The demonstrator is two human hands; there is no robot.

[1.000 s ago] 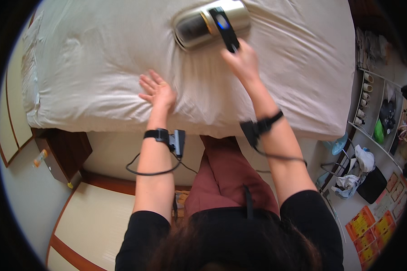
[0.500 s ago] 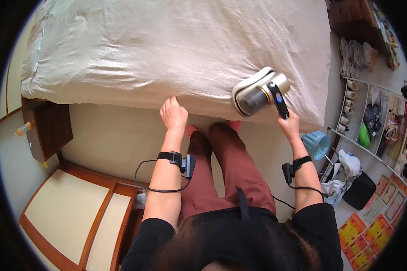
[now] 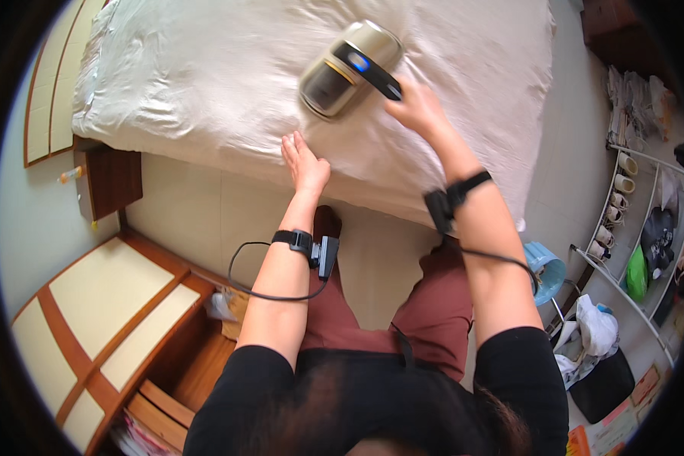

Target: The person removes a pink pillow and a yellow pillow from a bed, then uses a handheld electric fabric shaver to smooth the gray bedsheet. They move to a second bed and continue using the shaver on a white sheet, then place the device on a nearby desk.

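My right hand point(image 3: 418, 105) grips the black handle of a handheld mattress vacuum point(image 3: 380, 47), which has a gold-beige body, a dark see-through dust cup and a blue light on the handle. The vacuum is on the cream sheet that covers the bed point(image 3: 205, 76), slightly smeared by motion; its underside is hidden. Near the bed's front edge my left hand point(image 3: 305, 163) rests on the sheet, fingers stretched out, holding nothing. Wrinkles run across the sheet around both hands.
At the right stand a blue bin point(image 3: 543, 270) and a metal rack point(image 3: 631, 220) with shoes and bags. A brown bedside box point(image 3: 114, 178) is at the left, and a wood-framed cabinet point(image 3: 114, 304) at the lower left. Black straps with cabled devices circle both forearms.
The vacuum has moved from the bed's front right edge farther in and to the left, my right arm reaching after it. My left hand's fingers have straightened from a curl onto the sheet.
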